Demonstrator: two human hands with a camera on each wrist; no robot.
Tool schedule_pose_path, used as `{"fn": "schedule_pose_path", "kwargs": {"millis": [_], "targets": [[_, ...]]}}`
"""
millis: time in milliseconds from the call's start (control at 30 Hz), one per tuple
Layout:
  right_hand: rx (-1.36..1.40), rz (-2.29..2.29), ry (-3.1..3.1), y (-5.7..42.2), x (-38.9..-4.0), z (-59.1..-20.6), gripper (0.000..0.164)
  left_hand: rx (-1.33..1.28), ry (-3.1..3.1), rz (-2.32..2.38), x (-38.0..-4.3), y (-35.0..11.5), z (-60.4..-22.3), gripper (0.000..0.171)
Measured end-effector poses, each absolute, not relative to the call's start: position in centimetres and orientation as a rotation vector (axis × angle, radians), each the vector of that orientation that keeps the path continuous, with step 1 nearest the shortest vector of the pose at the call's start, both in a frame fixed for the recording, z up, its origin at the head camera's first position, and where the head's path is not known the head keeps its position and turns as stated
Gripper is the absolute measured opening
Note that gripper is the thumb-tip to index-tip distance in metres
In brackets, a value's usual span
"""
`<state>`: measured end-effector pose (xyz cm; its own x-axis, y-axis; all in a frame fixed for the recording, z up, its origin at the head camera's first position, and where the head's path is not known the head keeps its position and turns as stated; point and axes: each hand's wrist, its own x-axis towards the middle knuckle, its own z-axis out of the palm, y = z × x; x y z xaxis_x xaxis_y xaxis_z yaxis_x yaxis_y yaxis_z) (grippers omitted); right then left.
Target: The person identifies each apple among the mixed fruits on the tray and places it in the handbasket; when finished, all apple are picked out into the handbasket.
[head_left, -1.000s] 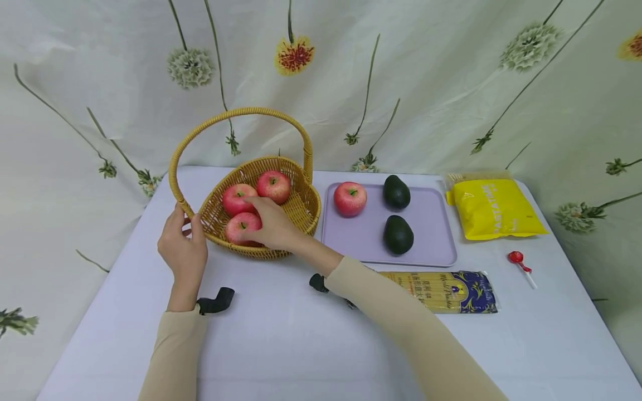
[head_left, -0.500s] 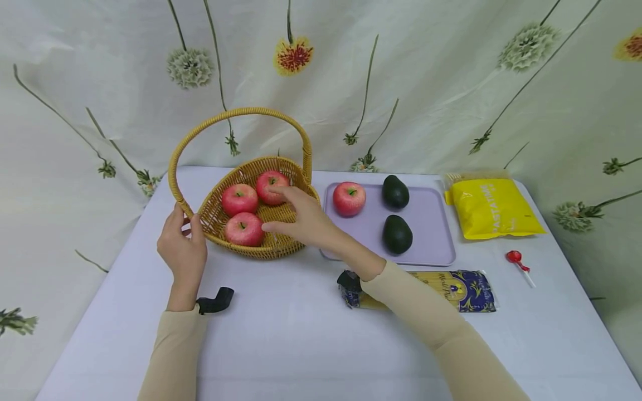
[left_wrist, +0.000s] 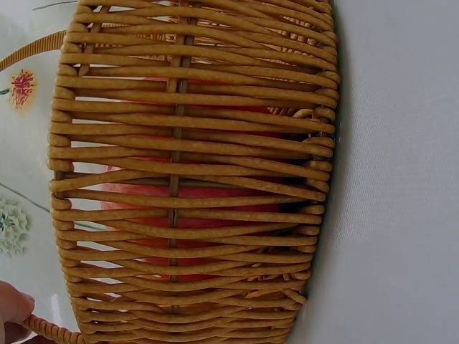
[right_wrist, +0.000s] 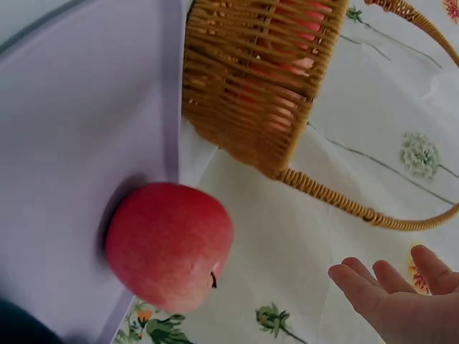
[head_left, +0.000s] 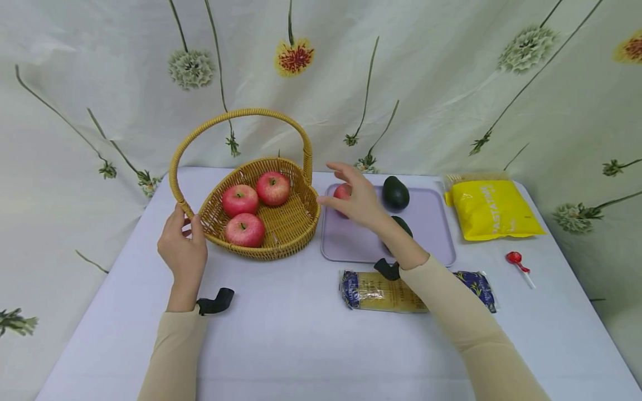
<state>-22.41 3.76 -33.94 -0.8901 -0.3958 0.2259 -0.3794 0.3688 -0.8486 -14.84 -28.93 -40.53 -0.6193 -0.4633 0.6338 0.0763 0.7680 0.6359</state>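
A wicker basket (head_left: 293,236) with a tall arched handle stands on the table, holding a back apple (head_left: 273,188), a left apple (head_left: 239,200) and a front apple (head_left: 244,230). My left hand (head_left: 183,245) pinches the foot of the basket's handle on its left side. Over the lilac tray (head_left: 431,245) hovers my right hand (head_left: 358,200), fingers and thumb spread apart, nothing between them. It partly covers the tray's apple (right_wrist: 171,247) in the head view. Two avocados lie on the tray, a far avocado (head_left: 395,192) and a near avocado (head_left: 401,225), the near one partly behind my wrist.
A packet of spaghetti (head_left: 386,292) lies in front of the tray, crossed by my right sleeve. To the right are a yellow pasta bag (head_left: 494,209) and a red lollipop (head_left: 515,258). A flowered cloth (head_left: 426,83) hangs behind the table.
My right hand has left the apples in the basket and moved right, fingers spread, to above the tray's apple. The left hand stays on the basket's handle.
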Motion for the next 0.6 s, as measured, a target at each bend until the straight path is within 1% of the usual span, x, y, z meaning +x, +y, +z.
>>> {"fn": "schedule_pose_path", "kwargs": {"millis": [233,467,600], "targets": [[-0.568,-1.66,2.603,6.4,-24.4,-34.8,0.075,0.305,-2.102,-0.802,-14.7,-28.9,-40.4,0.032],[-0.369,-1.7,2.526,7.5,-25.6,-35.8,0.082,0.3,-2.111,-0.793,-14.7,-28.9,-40.4,0.032],[-0.305,-1.708,2.477,7.8,-25.9,-36.0,0.085,0.29,-2.112,-0.807,-14.8,-29.0,-40.4,0.032]]}}
